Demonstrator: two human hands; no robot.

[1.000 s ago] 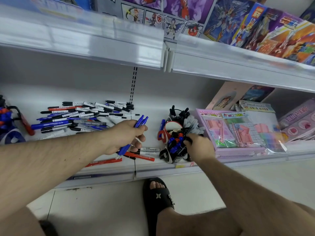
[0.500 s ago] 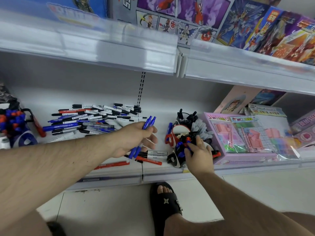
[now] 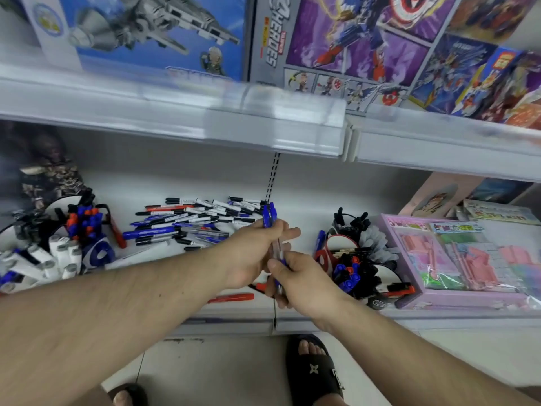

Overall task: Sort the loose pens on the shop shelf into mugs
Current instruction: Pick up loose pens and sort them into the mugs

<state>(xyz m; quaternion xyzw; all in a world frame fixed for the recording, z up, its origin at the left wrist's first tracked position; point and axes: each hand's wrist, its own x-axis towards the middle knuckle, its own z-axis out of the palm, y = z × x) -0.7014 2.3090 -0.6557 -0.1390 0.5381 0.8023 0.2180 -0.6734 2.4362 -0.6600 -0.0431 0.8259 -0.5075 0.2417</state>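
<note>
R hand (image 3: 303, 284) now off mug (image 3: 355, 269), both hands gripping blue pens (image 3: 273, 230) w/ L hand (image 3: 254, 253) over white shelf (image 3: 322, 320).

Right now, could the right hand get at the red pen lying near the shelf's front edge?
Probably not at once: the right hand is pinching the blue pens that the left hand holds. The red pen lies uncovered just below them.

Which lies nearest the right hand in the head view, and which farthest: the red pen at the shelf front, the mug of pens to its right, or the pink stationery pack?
From the right hand:
1. Red pen, just left at the shelf front; the mug of pens, just right, is too close to rank apart.
2. Pink stationery pack, far right.
</note>
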